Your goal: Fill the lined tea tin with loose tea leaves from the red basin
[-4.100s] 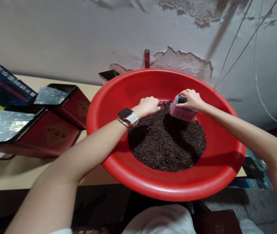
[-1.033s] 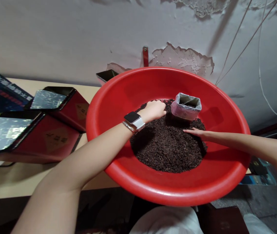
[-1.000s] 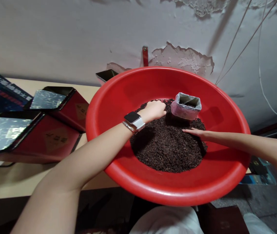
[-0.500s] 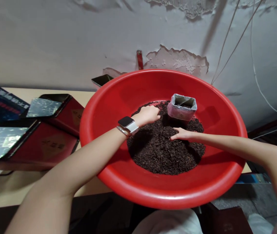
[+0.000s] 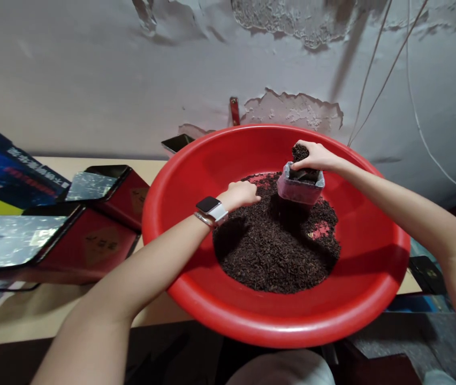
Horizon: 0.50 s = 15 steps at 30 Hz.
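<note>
A wide red plastic basin holds a heap of loose dark tea leaves. Toward its far right side is a translucent plastic bag, box-shaped and open at the top, with dark leaves inside. My right hand is at the bag's mouth, closed around a clump of the leaves. My left hand, with a watch on the wrist, is curled low over the heap, left of the bag. Its fingertips are hidden, so anything in its grasp cannot be made out.
Left of the basin, red-and-black boxes with shiny silver inner faces lie on the pale table. A blue-and-yellow printed box stands behind them. The peeling wall rises close behind the basin, and thin cords hang at the right.
My right hand has risen from the heap to the bag's mouth with a clump of tea leaves, baring a patch of basin floor. My left hand stays low over the heap.
</note>
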{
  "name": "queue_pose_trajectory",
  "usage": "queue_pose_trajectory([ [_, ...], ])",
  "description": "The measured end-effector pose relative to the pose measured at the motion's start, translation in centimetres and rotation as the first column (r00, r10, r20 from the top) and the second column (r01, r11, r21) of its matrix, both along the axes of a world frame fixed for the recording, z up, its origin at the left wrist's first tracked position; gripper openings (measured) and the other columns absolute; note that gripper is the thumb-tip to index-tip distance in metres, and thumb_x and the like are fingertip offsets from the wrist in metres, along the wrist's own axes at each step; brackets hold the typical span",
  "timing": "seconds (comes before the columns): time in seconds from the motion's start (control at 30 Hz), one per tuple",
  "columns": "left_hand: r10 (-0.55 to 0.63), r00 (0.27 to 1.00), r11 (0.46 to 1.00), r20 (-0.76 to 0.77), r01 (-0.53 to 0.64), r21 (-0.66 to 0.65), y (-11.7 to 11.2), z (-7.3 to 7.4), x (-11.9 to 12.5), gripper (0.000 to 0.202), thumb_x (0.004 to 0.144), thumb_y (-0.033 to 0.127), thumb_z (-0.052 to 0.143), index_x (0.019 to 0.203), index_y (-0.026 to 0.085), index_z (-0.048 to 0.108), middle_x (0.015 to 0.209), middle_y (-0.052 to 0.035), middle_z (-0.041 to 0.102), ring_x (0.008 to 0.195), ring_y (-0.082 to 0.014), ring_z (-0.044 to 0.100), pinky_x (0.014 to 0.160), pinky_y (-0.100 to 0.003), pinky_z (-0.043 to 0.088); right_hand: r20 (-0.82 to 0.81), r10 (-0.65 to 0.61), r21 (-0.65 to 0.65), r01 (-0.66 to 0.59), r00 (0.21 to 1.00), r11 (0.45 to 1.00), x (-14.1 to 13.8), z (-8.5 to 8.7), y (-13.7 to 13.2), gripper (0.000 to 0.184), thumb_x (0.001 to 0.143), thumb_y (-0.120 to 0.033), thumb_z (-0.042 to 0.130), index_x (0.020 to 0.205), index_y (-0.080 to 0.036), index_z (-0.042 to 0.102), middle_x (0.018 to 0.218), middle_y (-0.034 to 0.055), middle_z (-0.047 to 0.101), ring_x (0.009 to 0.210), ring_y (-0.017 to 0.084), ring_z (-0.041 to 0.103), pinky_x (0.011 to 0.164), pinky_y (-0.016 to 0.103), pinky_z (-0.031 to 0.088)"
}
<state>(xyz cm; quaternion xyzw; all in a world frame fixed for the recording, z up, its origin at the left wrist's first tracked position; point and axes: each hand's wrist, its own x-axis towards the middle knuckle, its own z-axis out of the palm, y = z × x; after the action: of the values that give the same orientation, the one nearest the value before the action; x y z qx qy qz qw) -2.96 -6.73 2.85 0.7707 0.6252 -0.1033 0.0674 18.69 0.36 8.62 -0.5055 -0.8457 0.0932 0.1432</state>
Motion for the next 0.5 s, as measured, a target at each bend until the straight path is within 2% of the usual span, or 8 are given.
queue_pose_trajectory([
  [0.13,0.030,0.998,0.999,-0.061,-0.032,-0.022,-0.2,0.4,0.1,0.046,0.092,0.045,0.043,0.123,0.017,0.064,0.123,-0.0167,0.065,0.109,-0.0309,0.062,0.084,-0.037,0.050,0.220,-0.074,0.056,0.063,0.973,0.996,0.5,-1.2,1.2,0.054,0.069,-0.045,0.072,0.117,-0.025,0.058,0.104,0.0082,0.066,0.096,0.028,0.060,0.082,0.043,0.049],
  [0.27,0.023,0.998,1.000,-0.051,-0.024,-0.017,-0.4,0.8,0.0,0.045,0.092,0.045,0.042,0.121,0.018,0.064,0.124,-0.0152,0.064,0.110,-0.0305,0.061,0.085,-0.036,0.050,0.225,-0.045,0.107,0.022,0.973,0.994,0.1,-0.9,0.2,0.062,0.072,-0.055,0.068,0.126,-0.025,0.055,0.117,0.0113,0.062,0.107,0.032,0.057,0.087,0.047,0.046],
  [0.37,0.013,0.999,1.000,-0.040,-0.013,-0.005,-0.1,0.4,-0.1,0.045,0.092,0.046,0.042,0.120,0.019,0.065,0.124,-0.0145,0.065,0.110,-0.0298,0.061,0.085,-0.035,0.049,0.121,-0.002,0.205,-0.023,0.993,0.978,0.0,-0.2,-1.4,0.047,0.079,-0.051,0.062,0.116,-0.021,0.060,0.117,0.0118,0.063,0.108,0.030,0.056,0.087,0.043,0.046],
  [0.5,-0.111,0.994,0.989,0.019,0.112,-0.094,0.6,-1.8,0.4,0.045,0.092,0.045,0.043,0.120,0.016,0.063,0.124,-0.0137,0.064,0.110,-0.0272,0.062,0.086,-0.032,0.048,-0.065,0.032,0.210,-0.018,0.997,0.978,-0.2,-0.9,-3.7,0.018,0.084,-0.032,0.056,0.094,-0.018,0.063,0.091,0.0062,0.068,0.085,0.019,0.061,0.077,0.032,0.046],
])
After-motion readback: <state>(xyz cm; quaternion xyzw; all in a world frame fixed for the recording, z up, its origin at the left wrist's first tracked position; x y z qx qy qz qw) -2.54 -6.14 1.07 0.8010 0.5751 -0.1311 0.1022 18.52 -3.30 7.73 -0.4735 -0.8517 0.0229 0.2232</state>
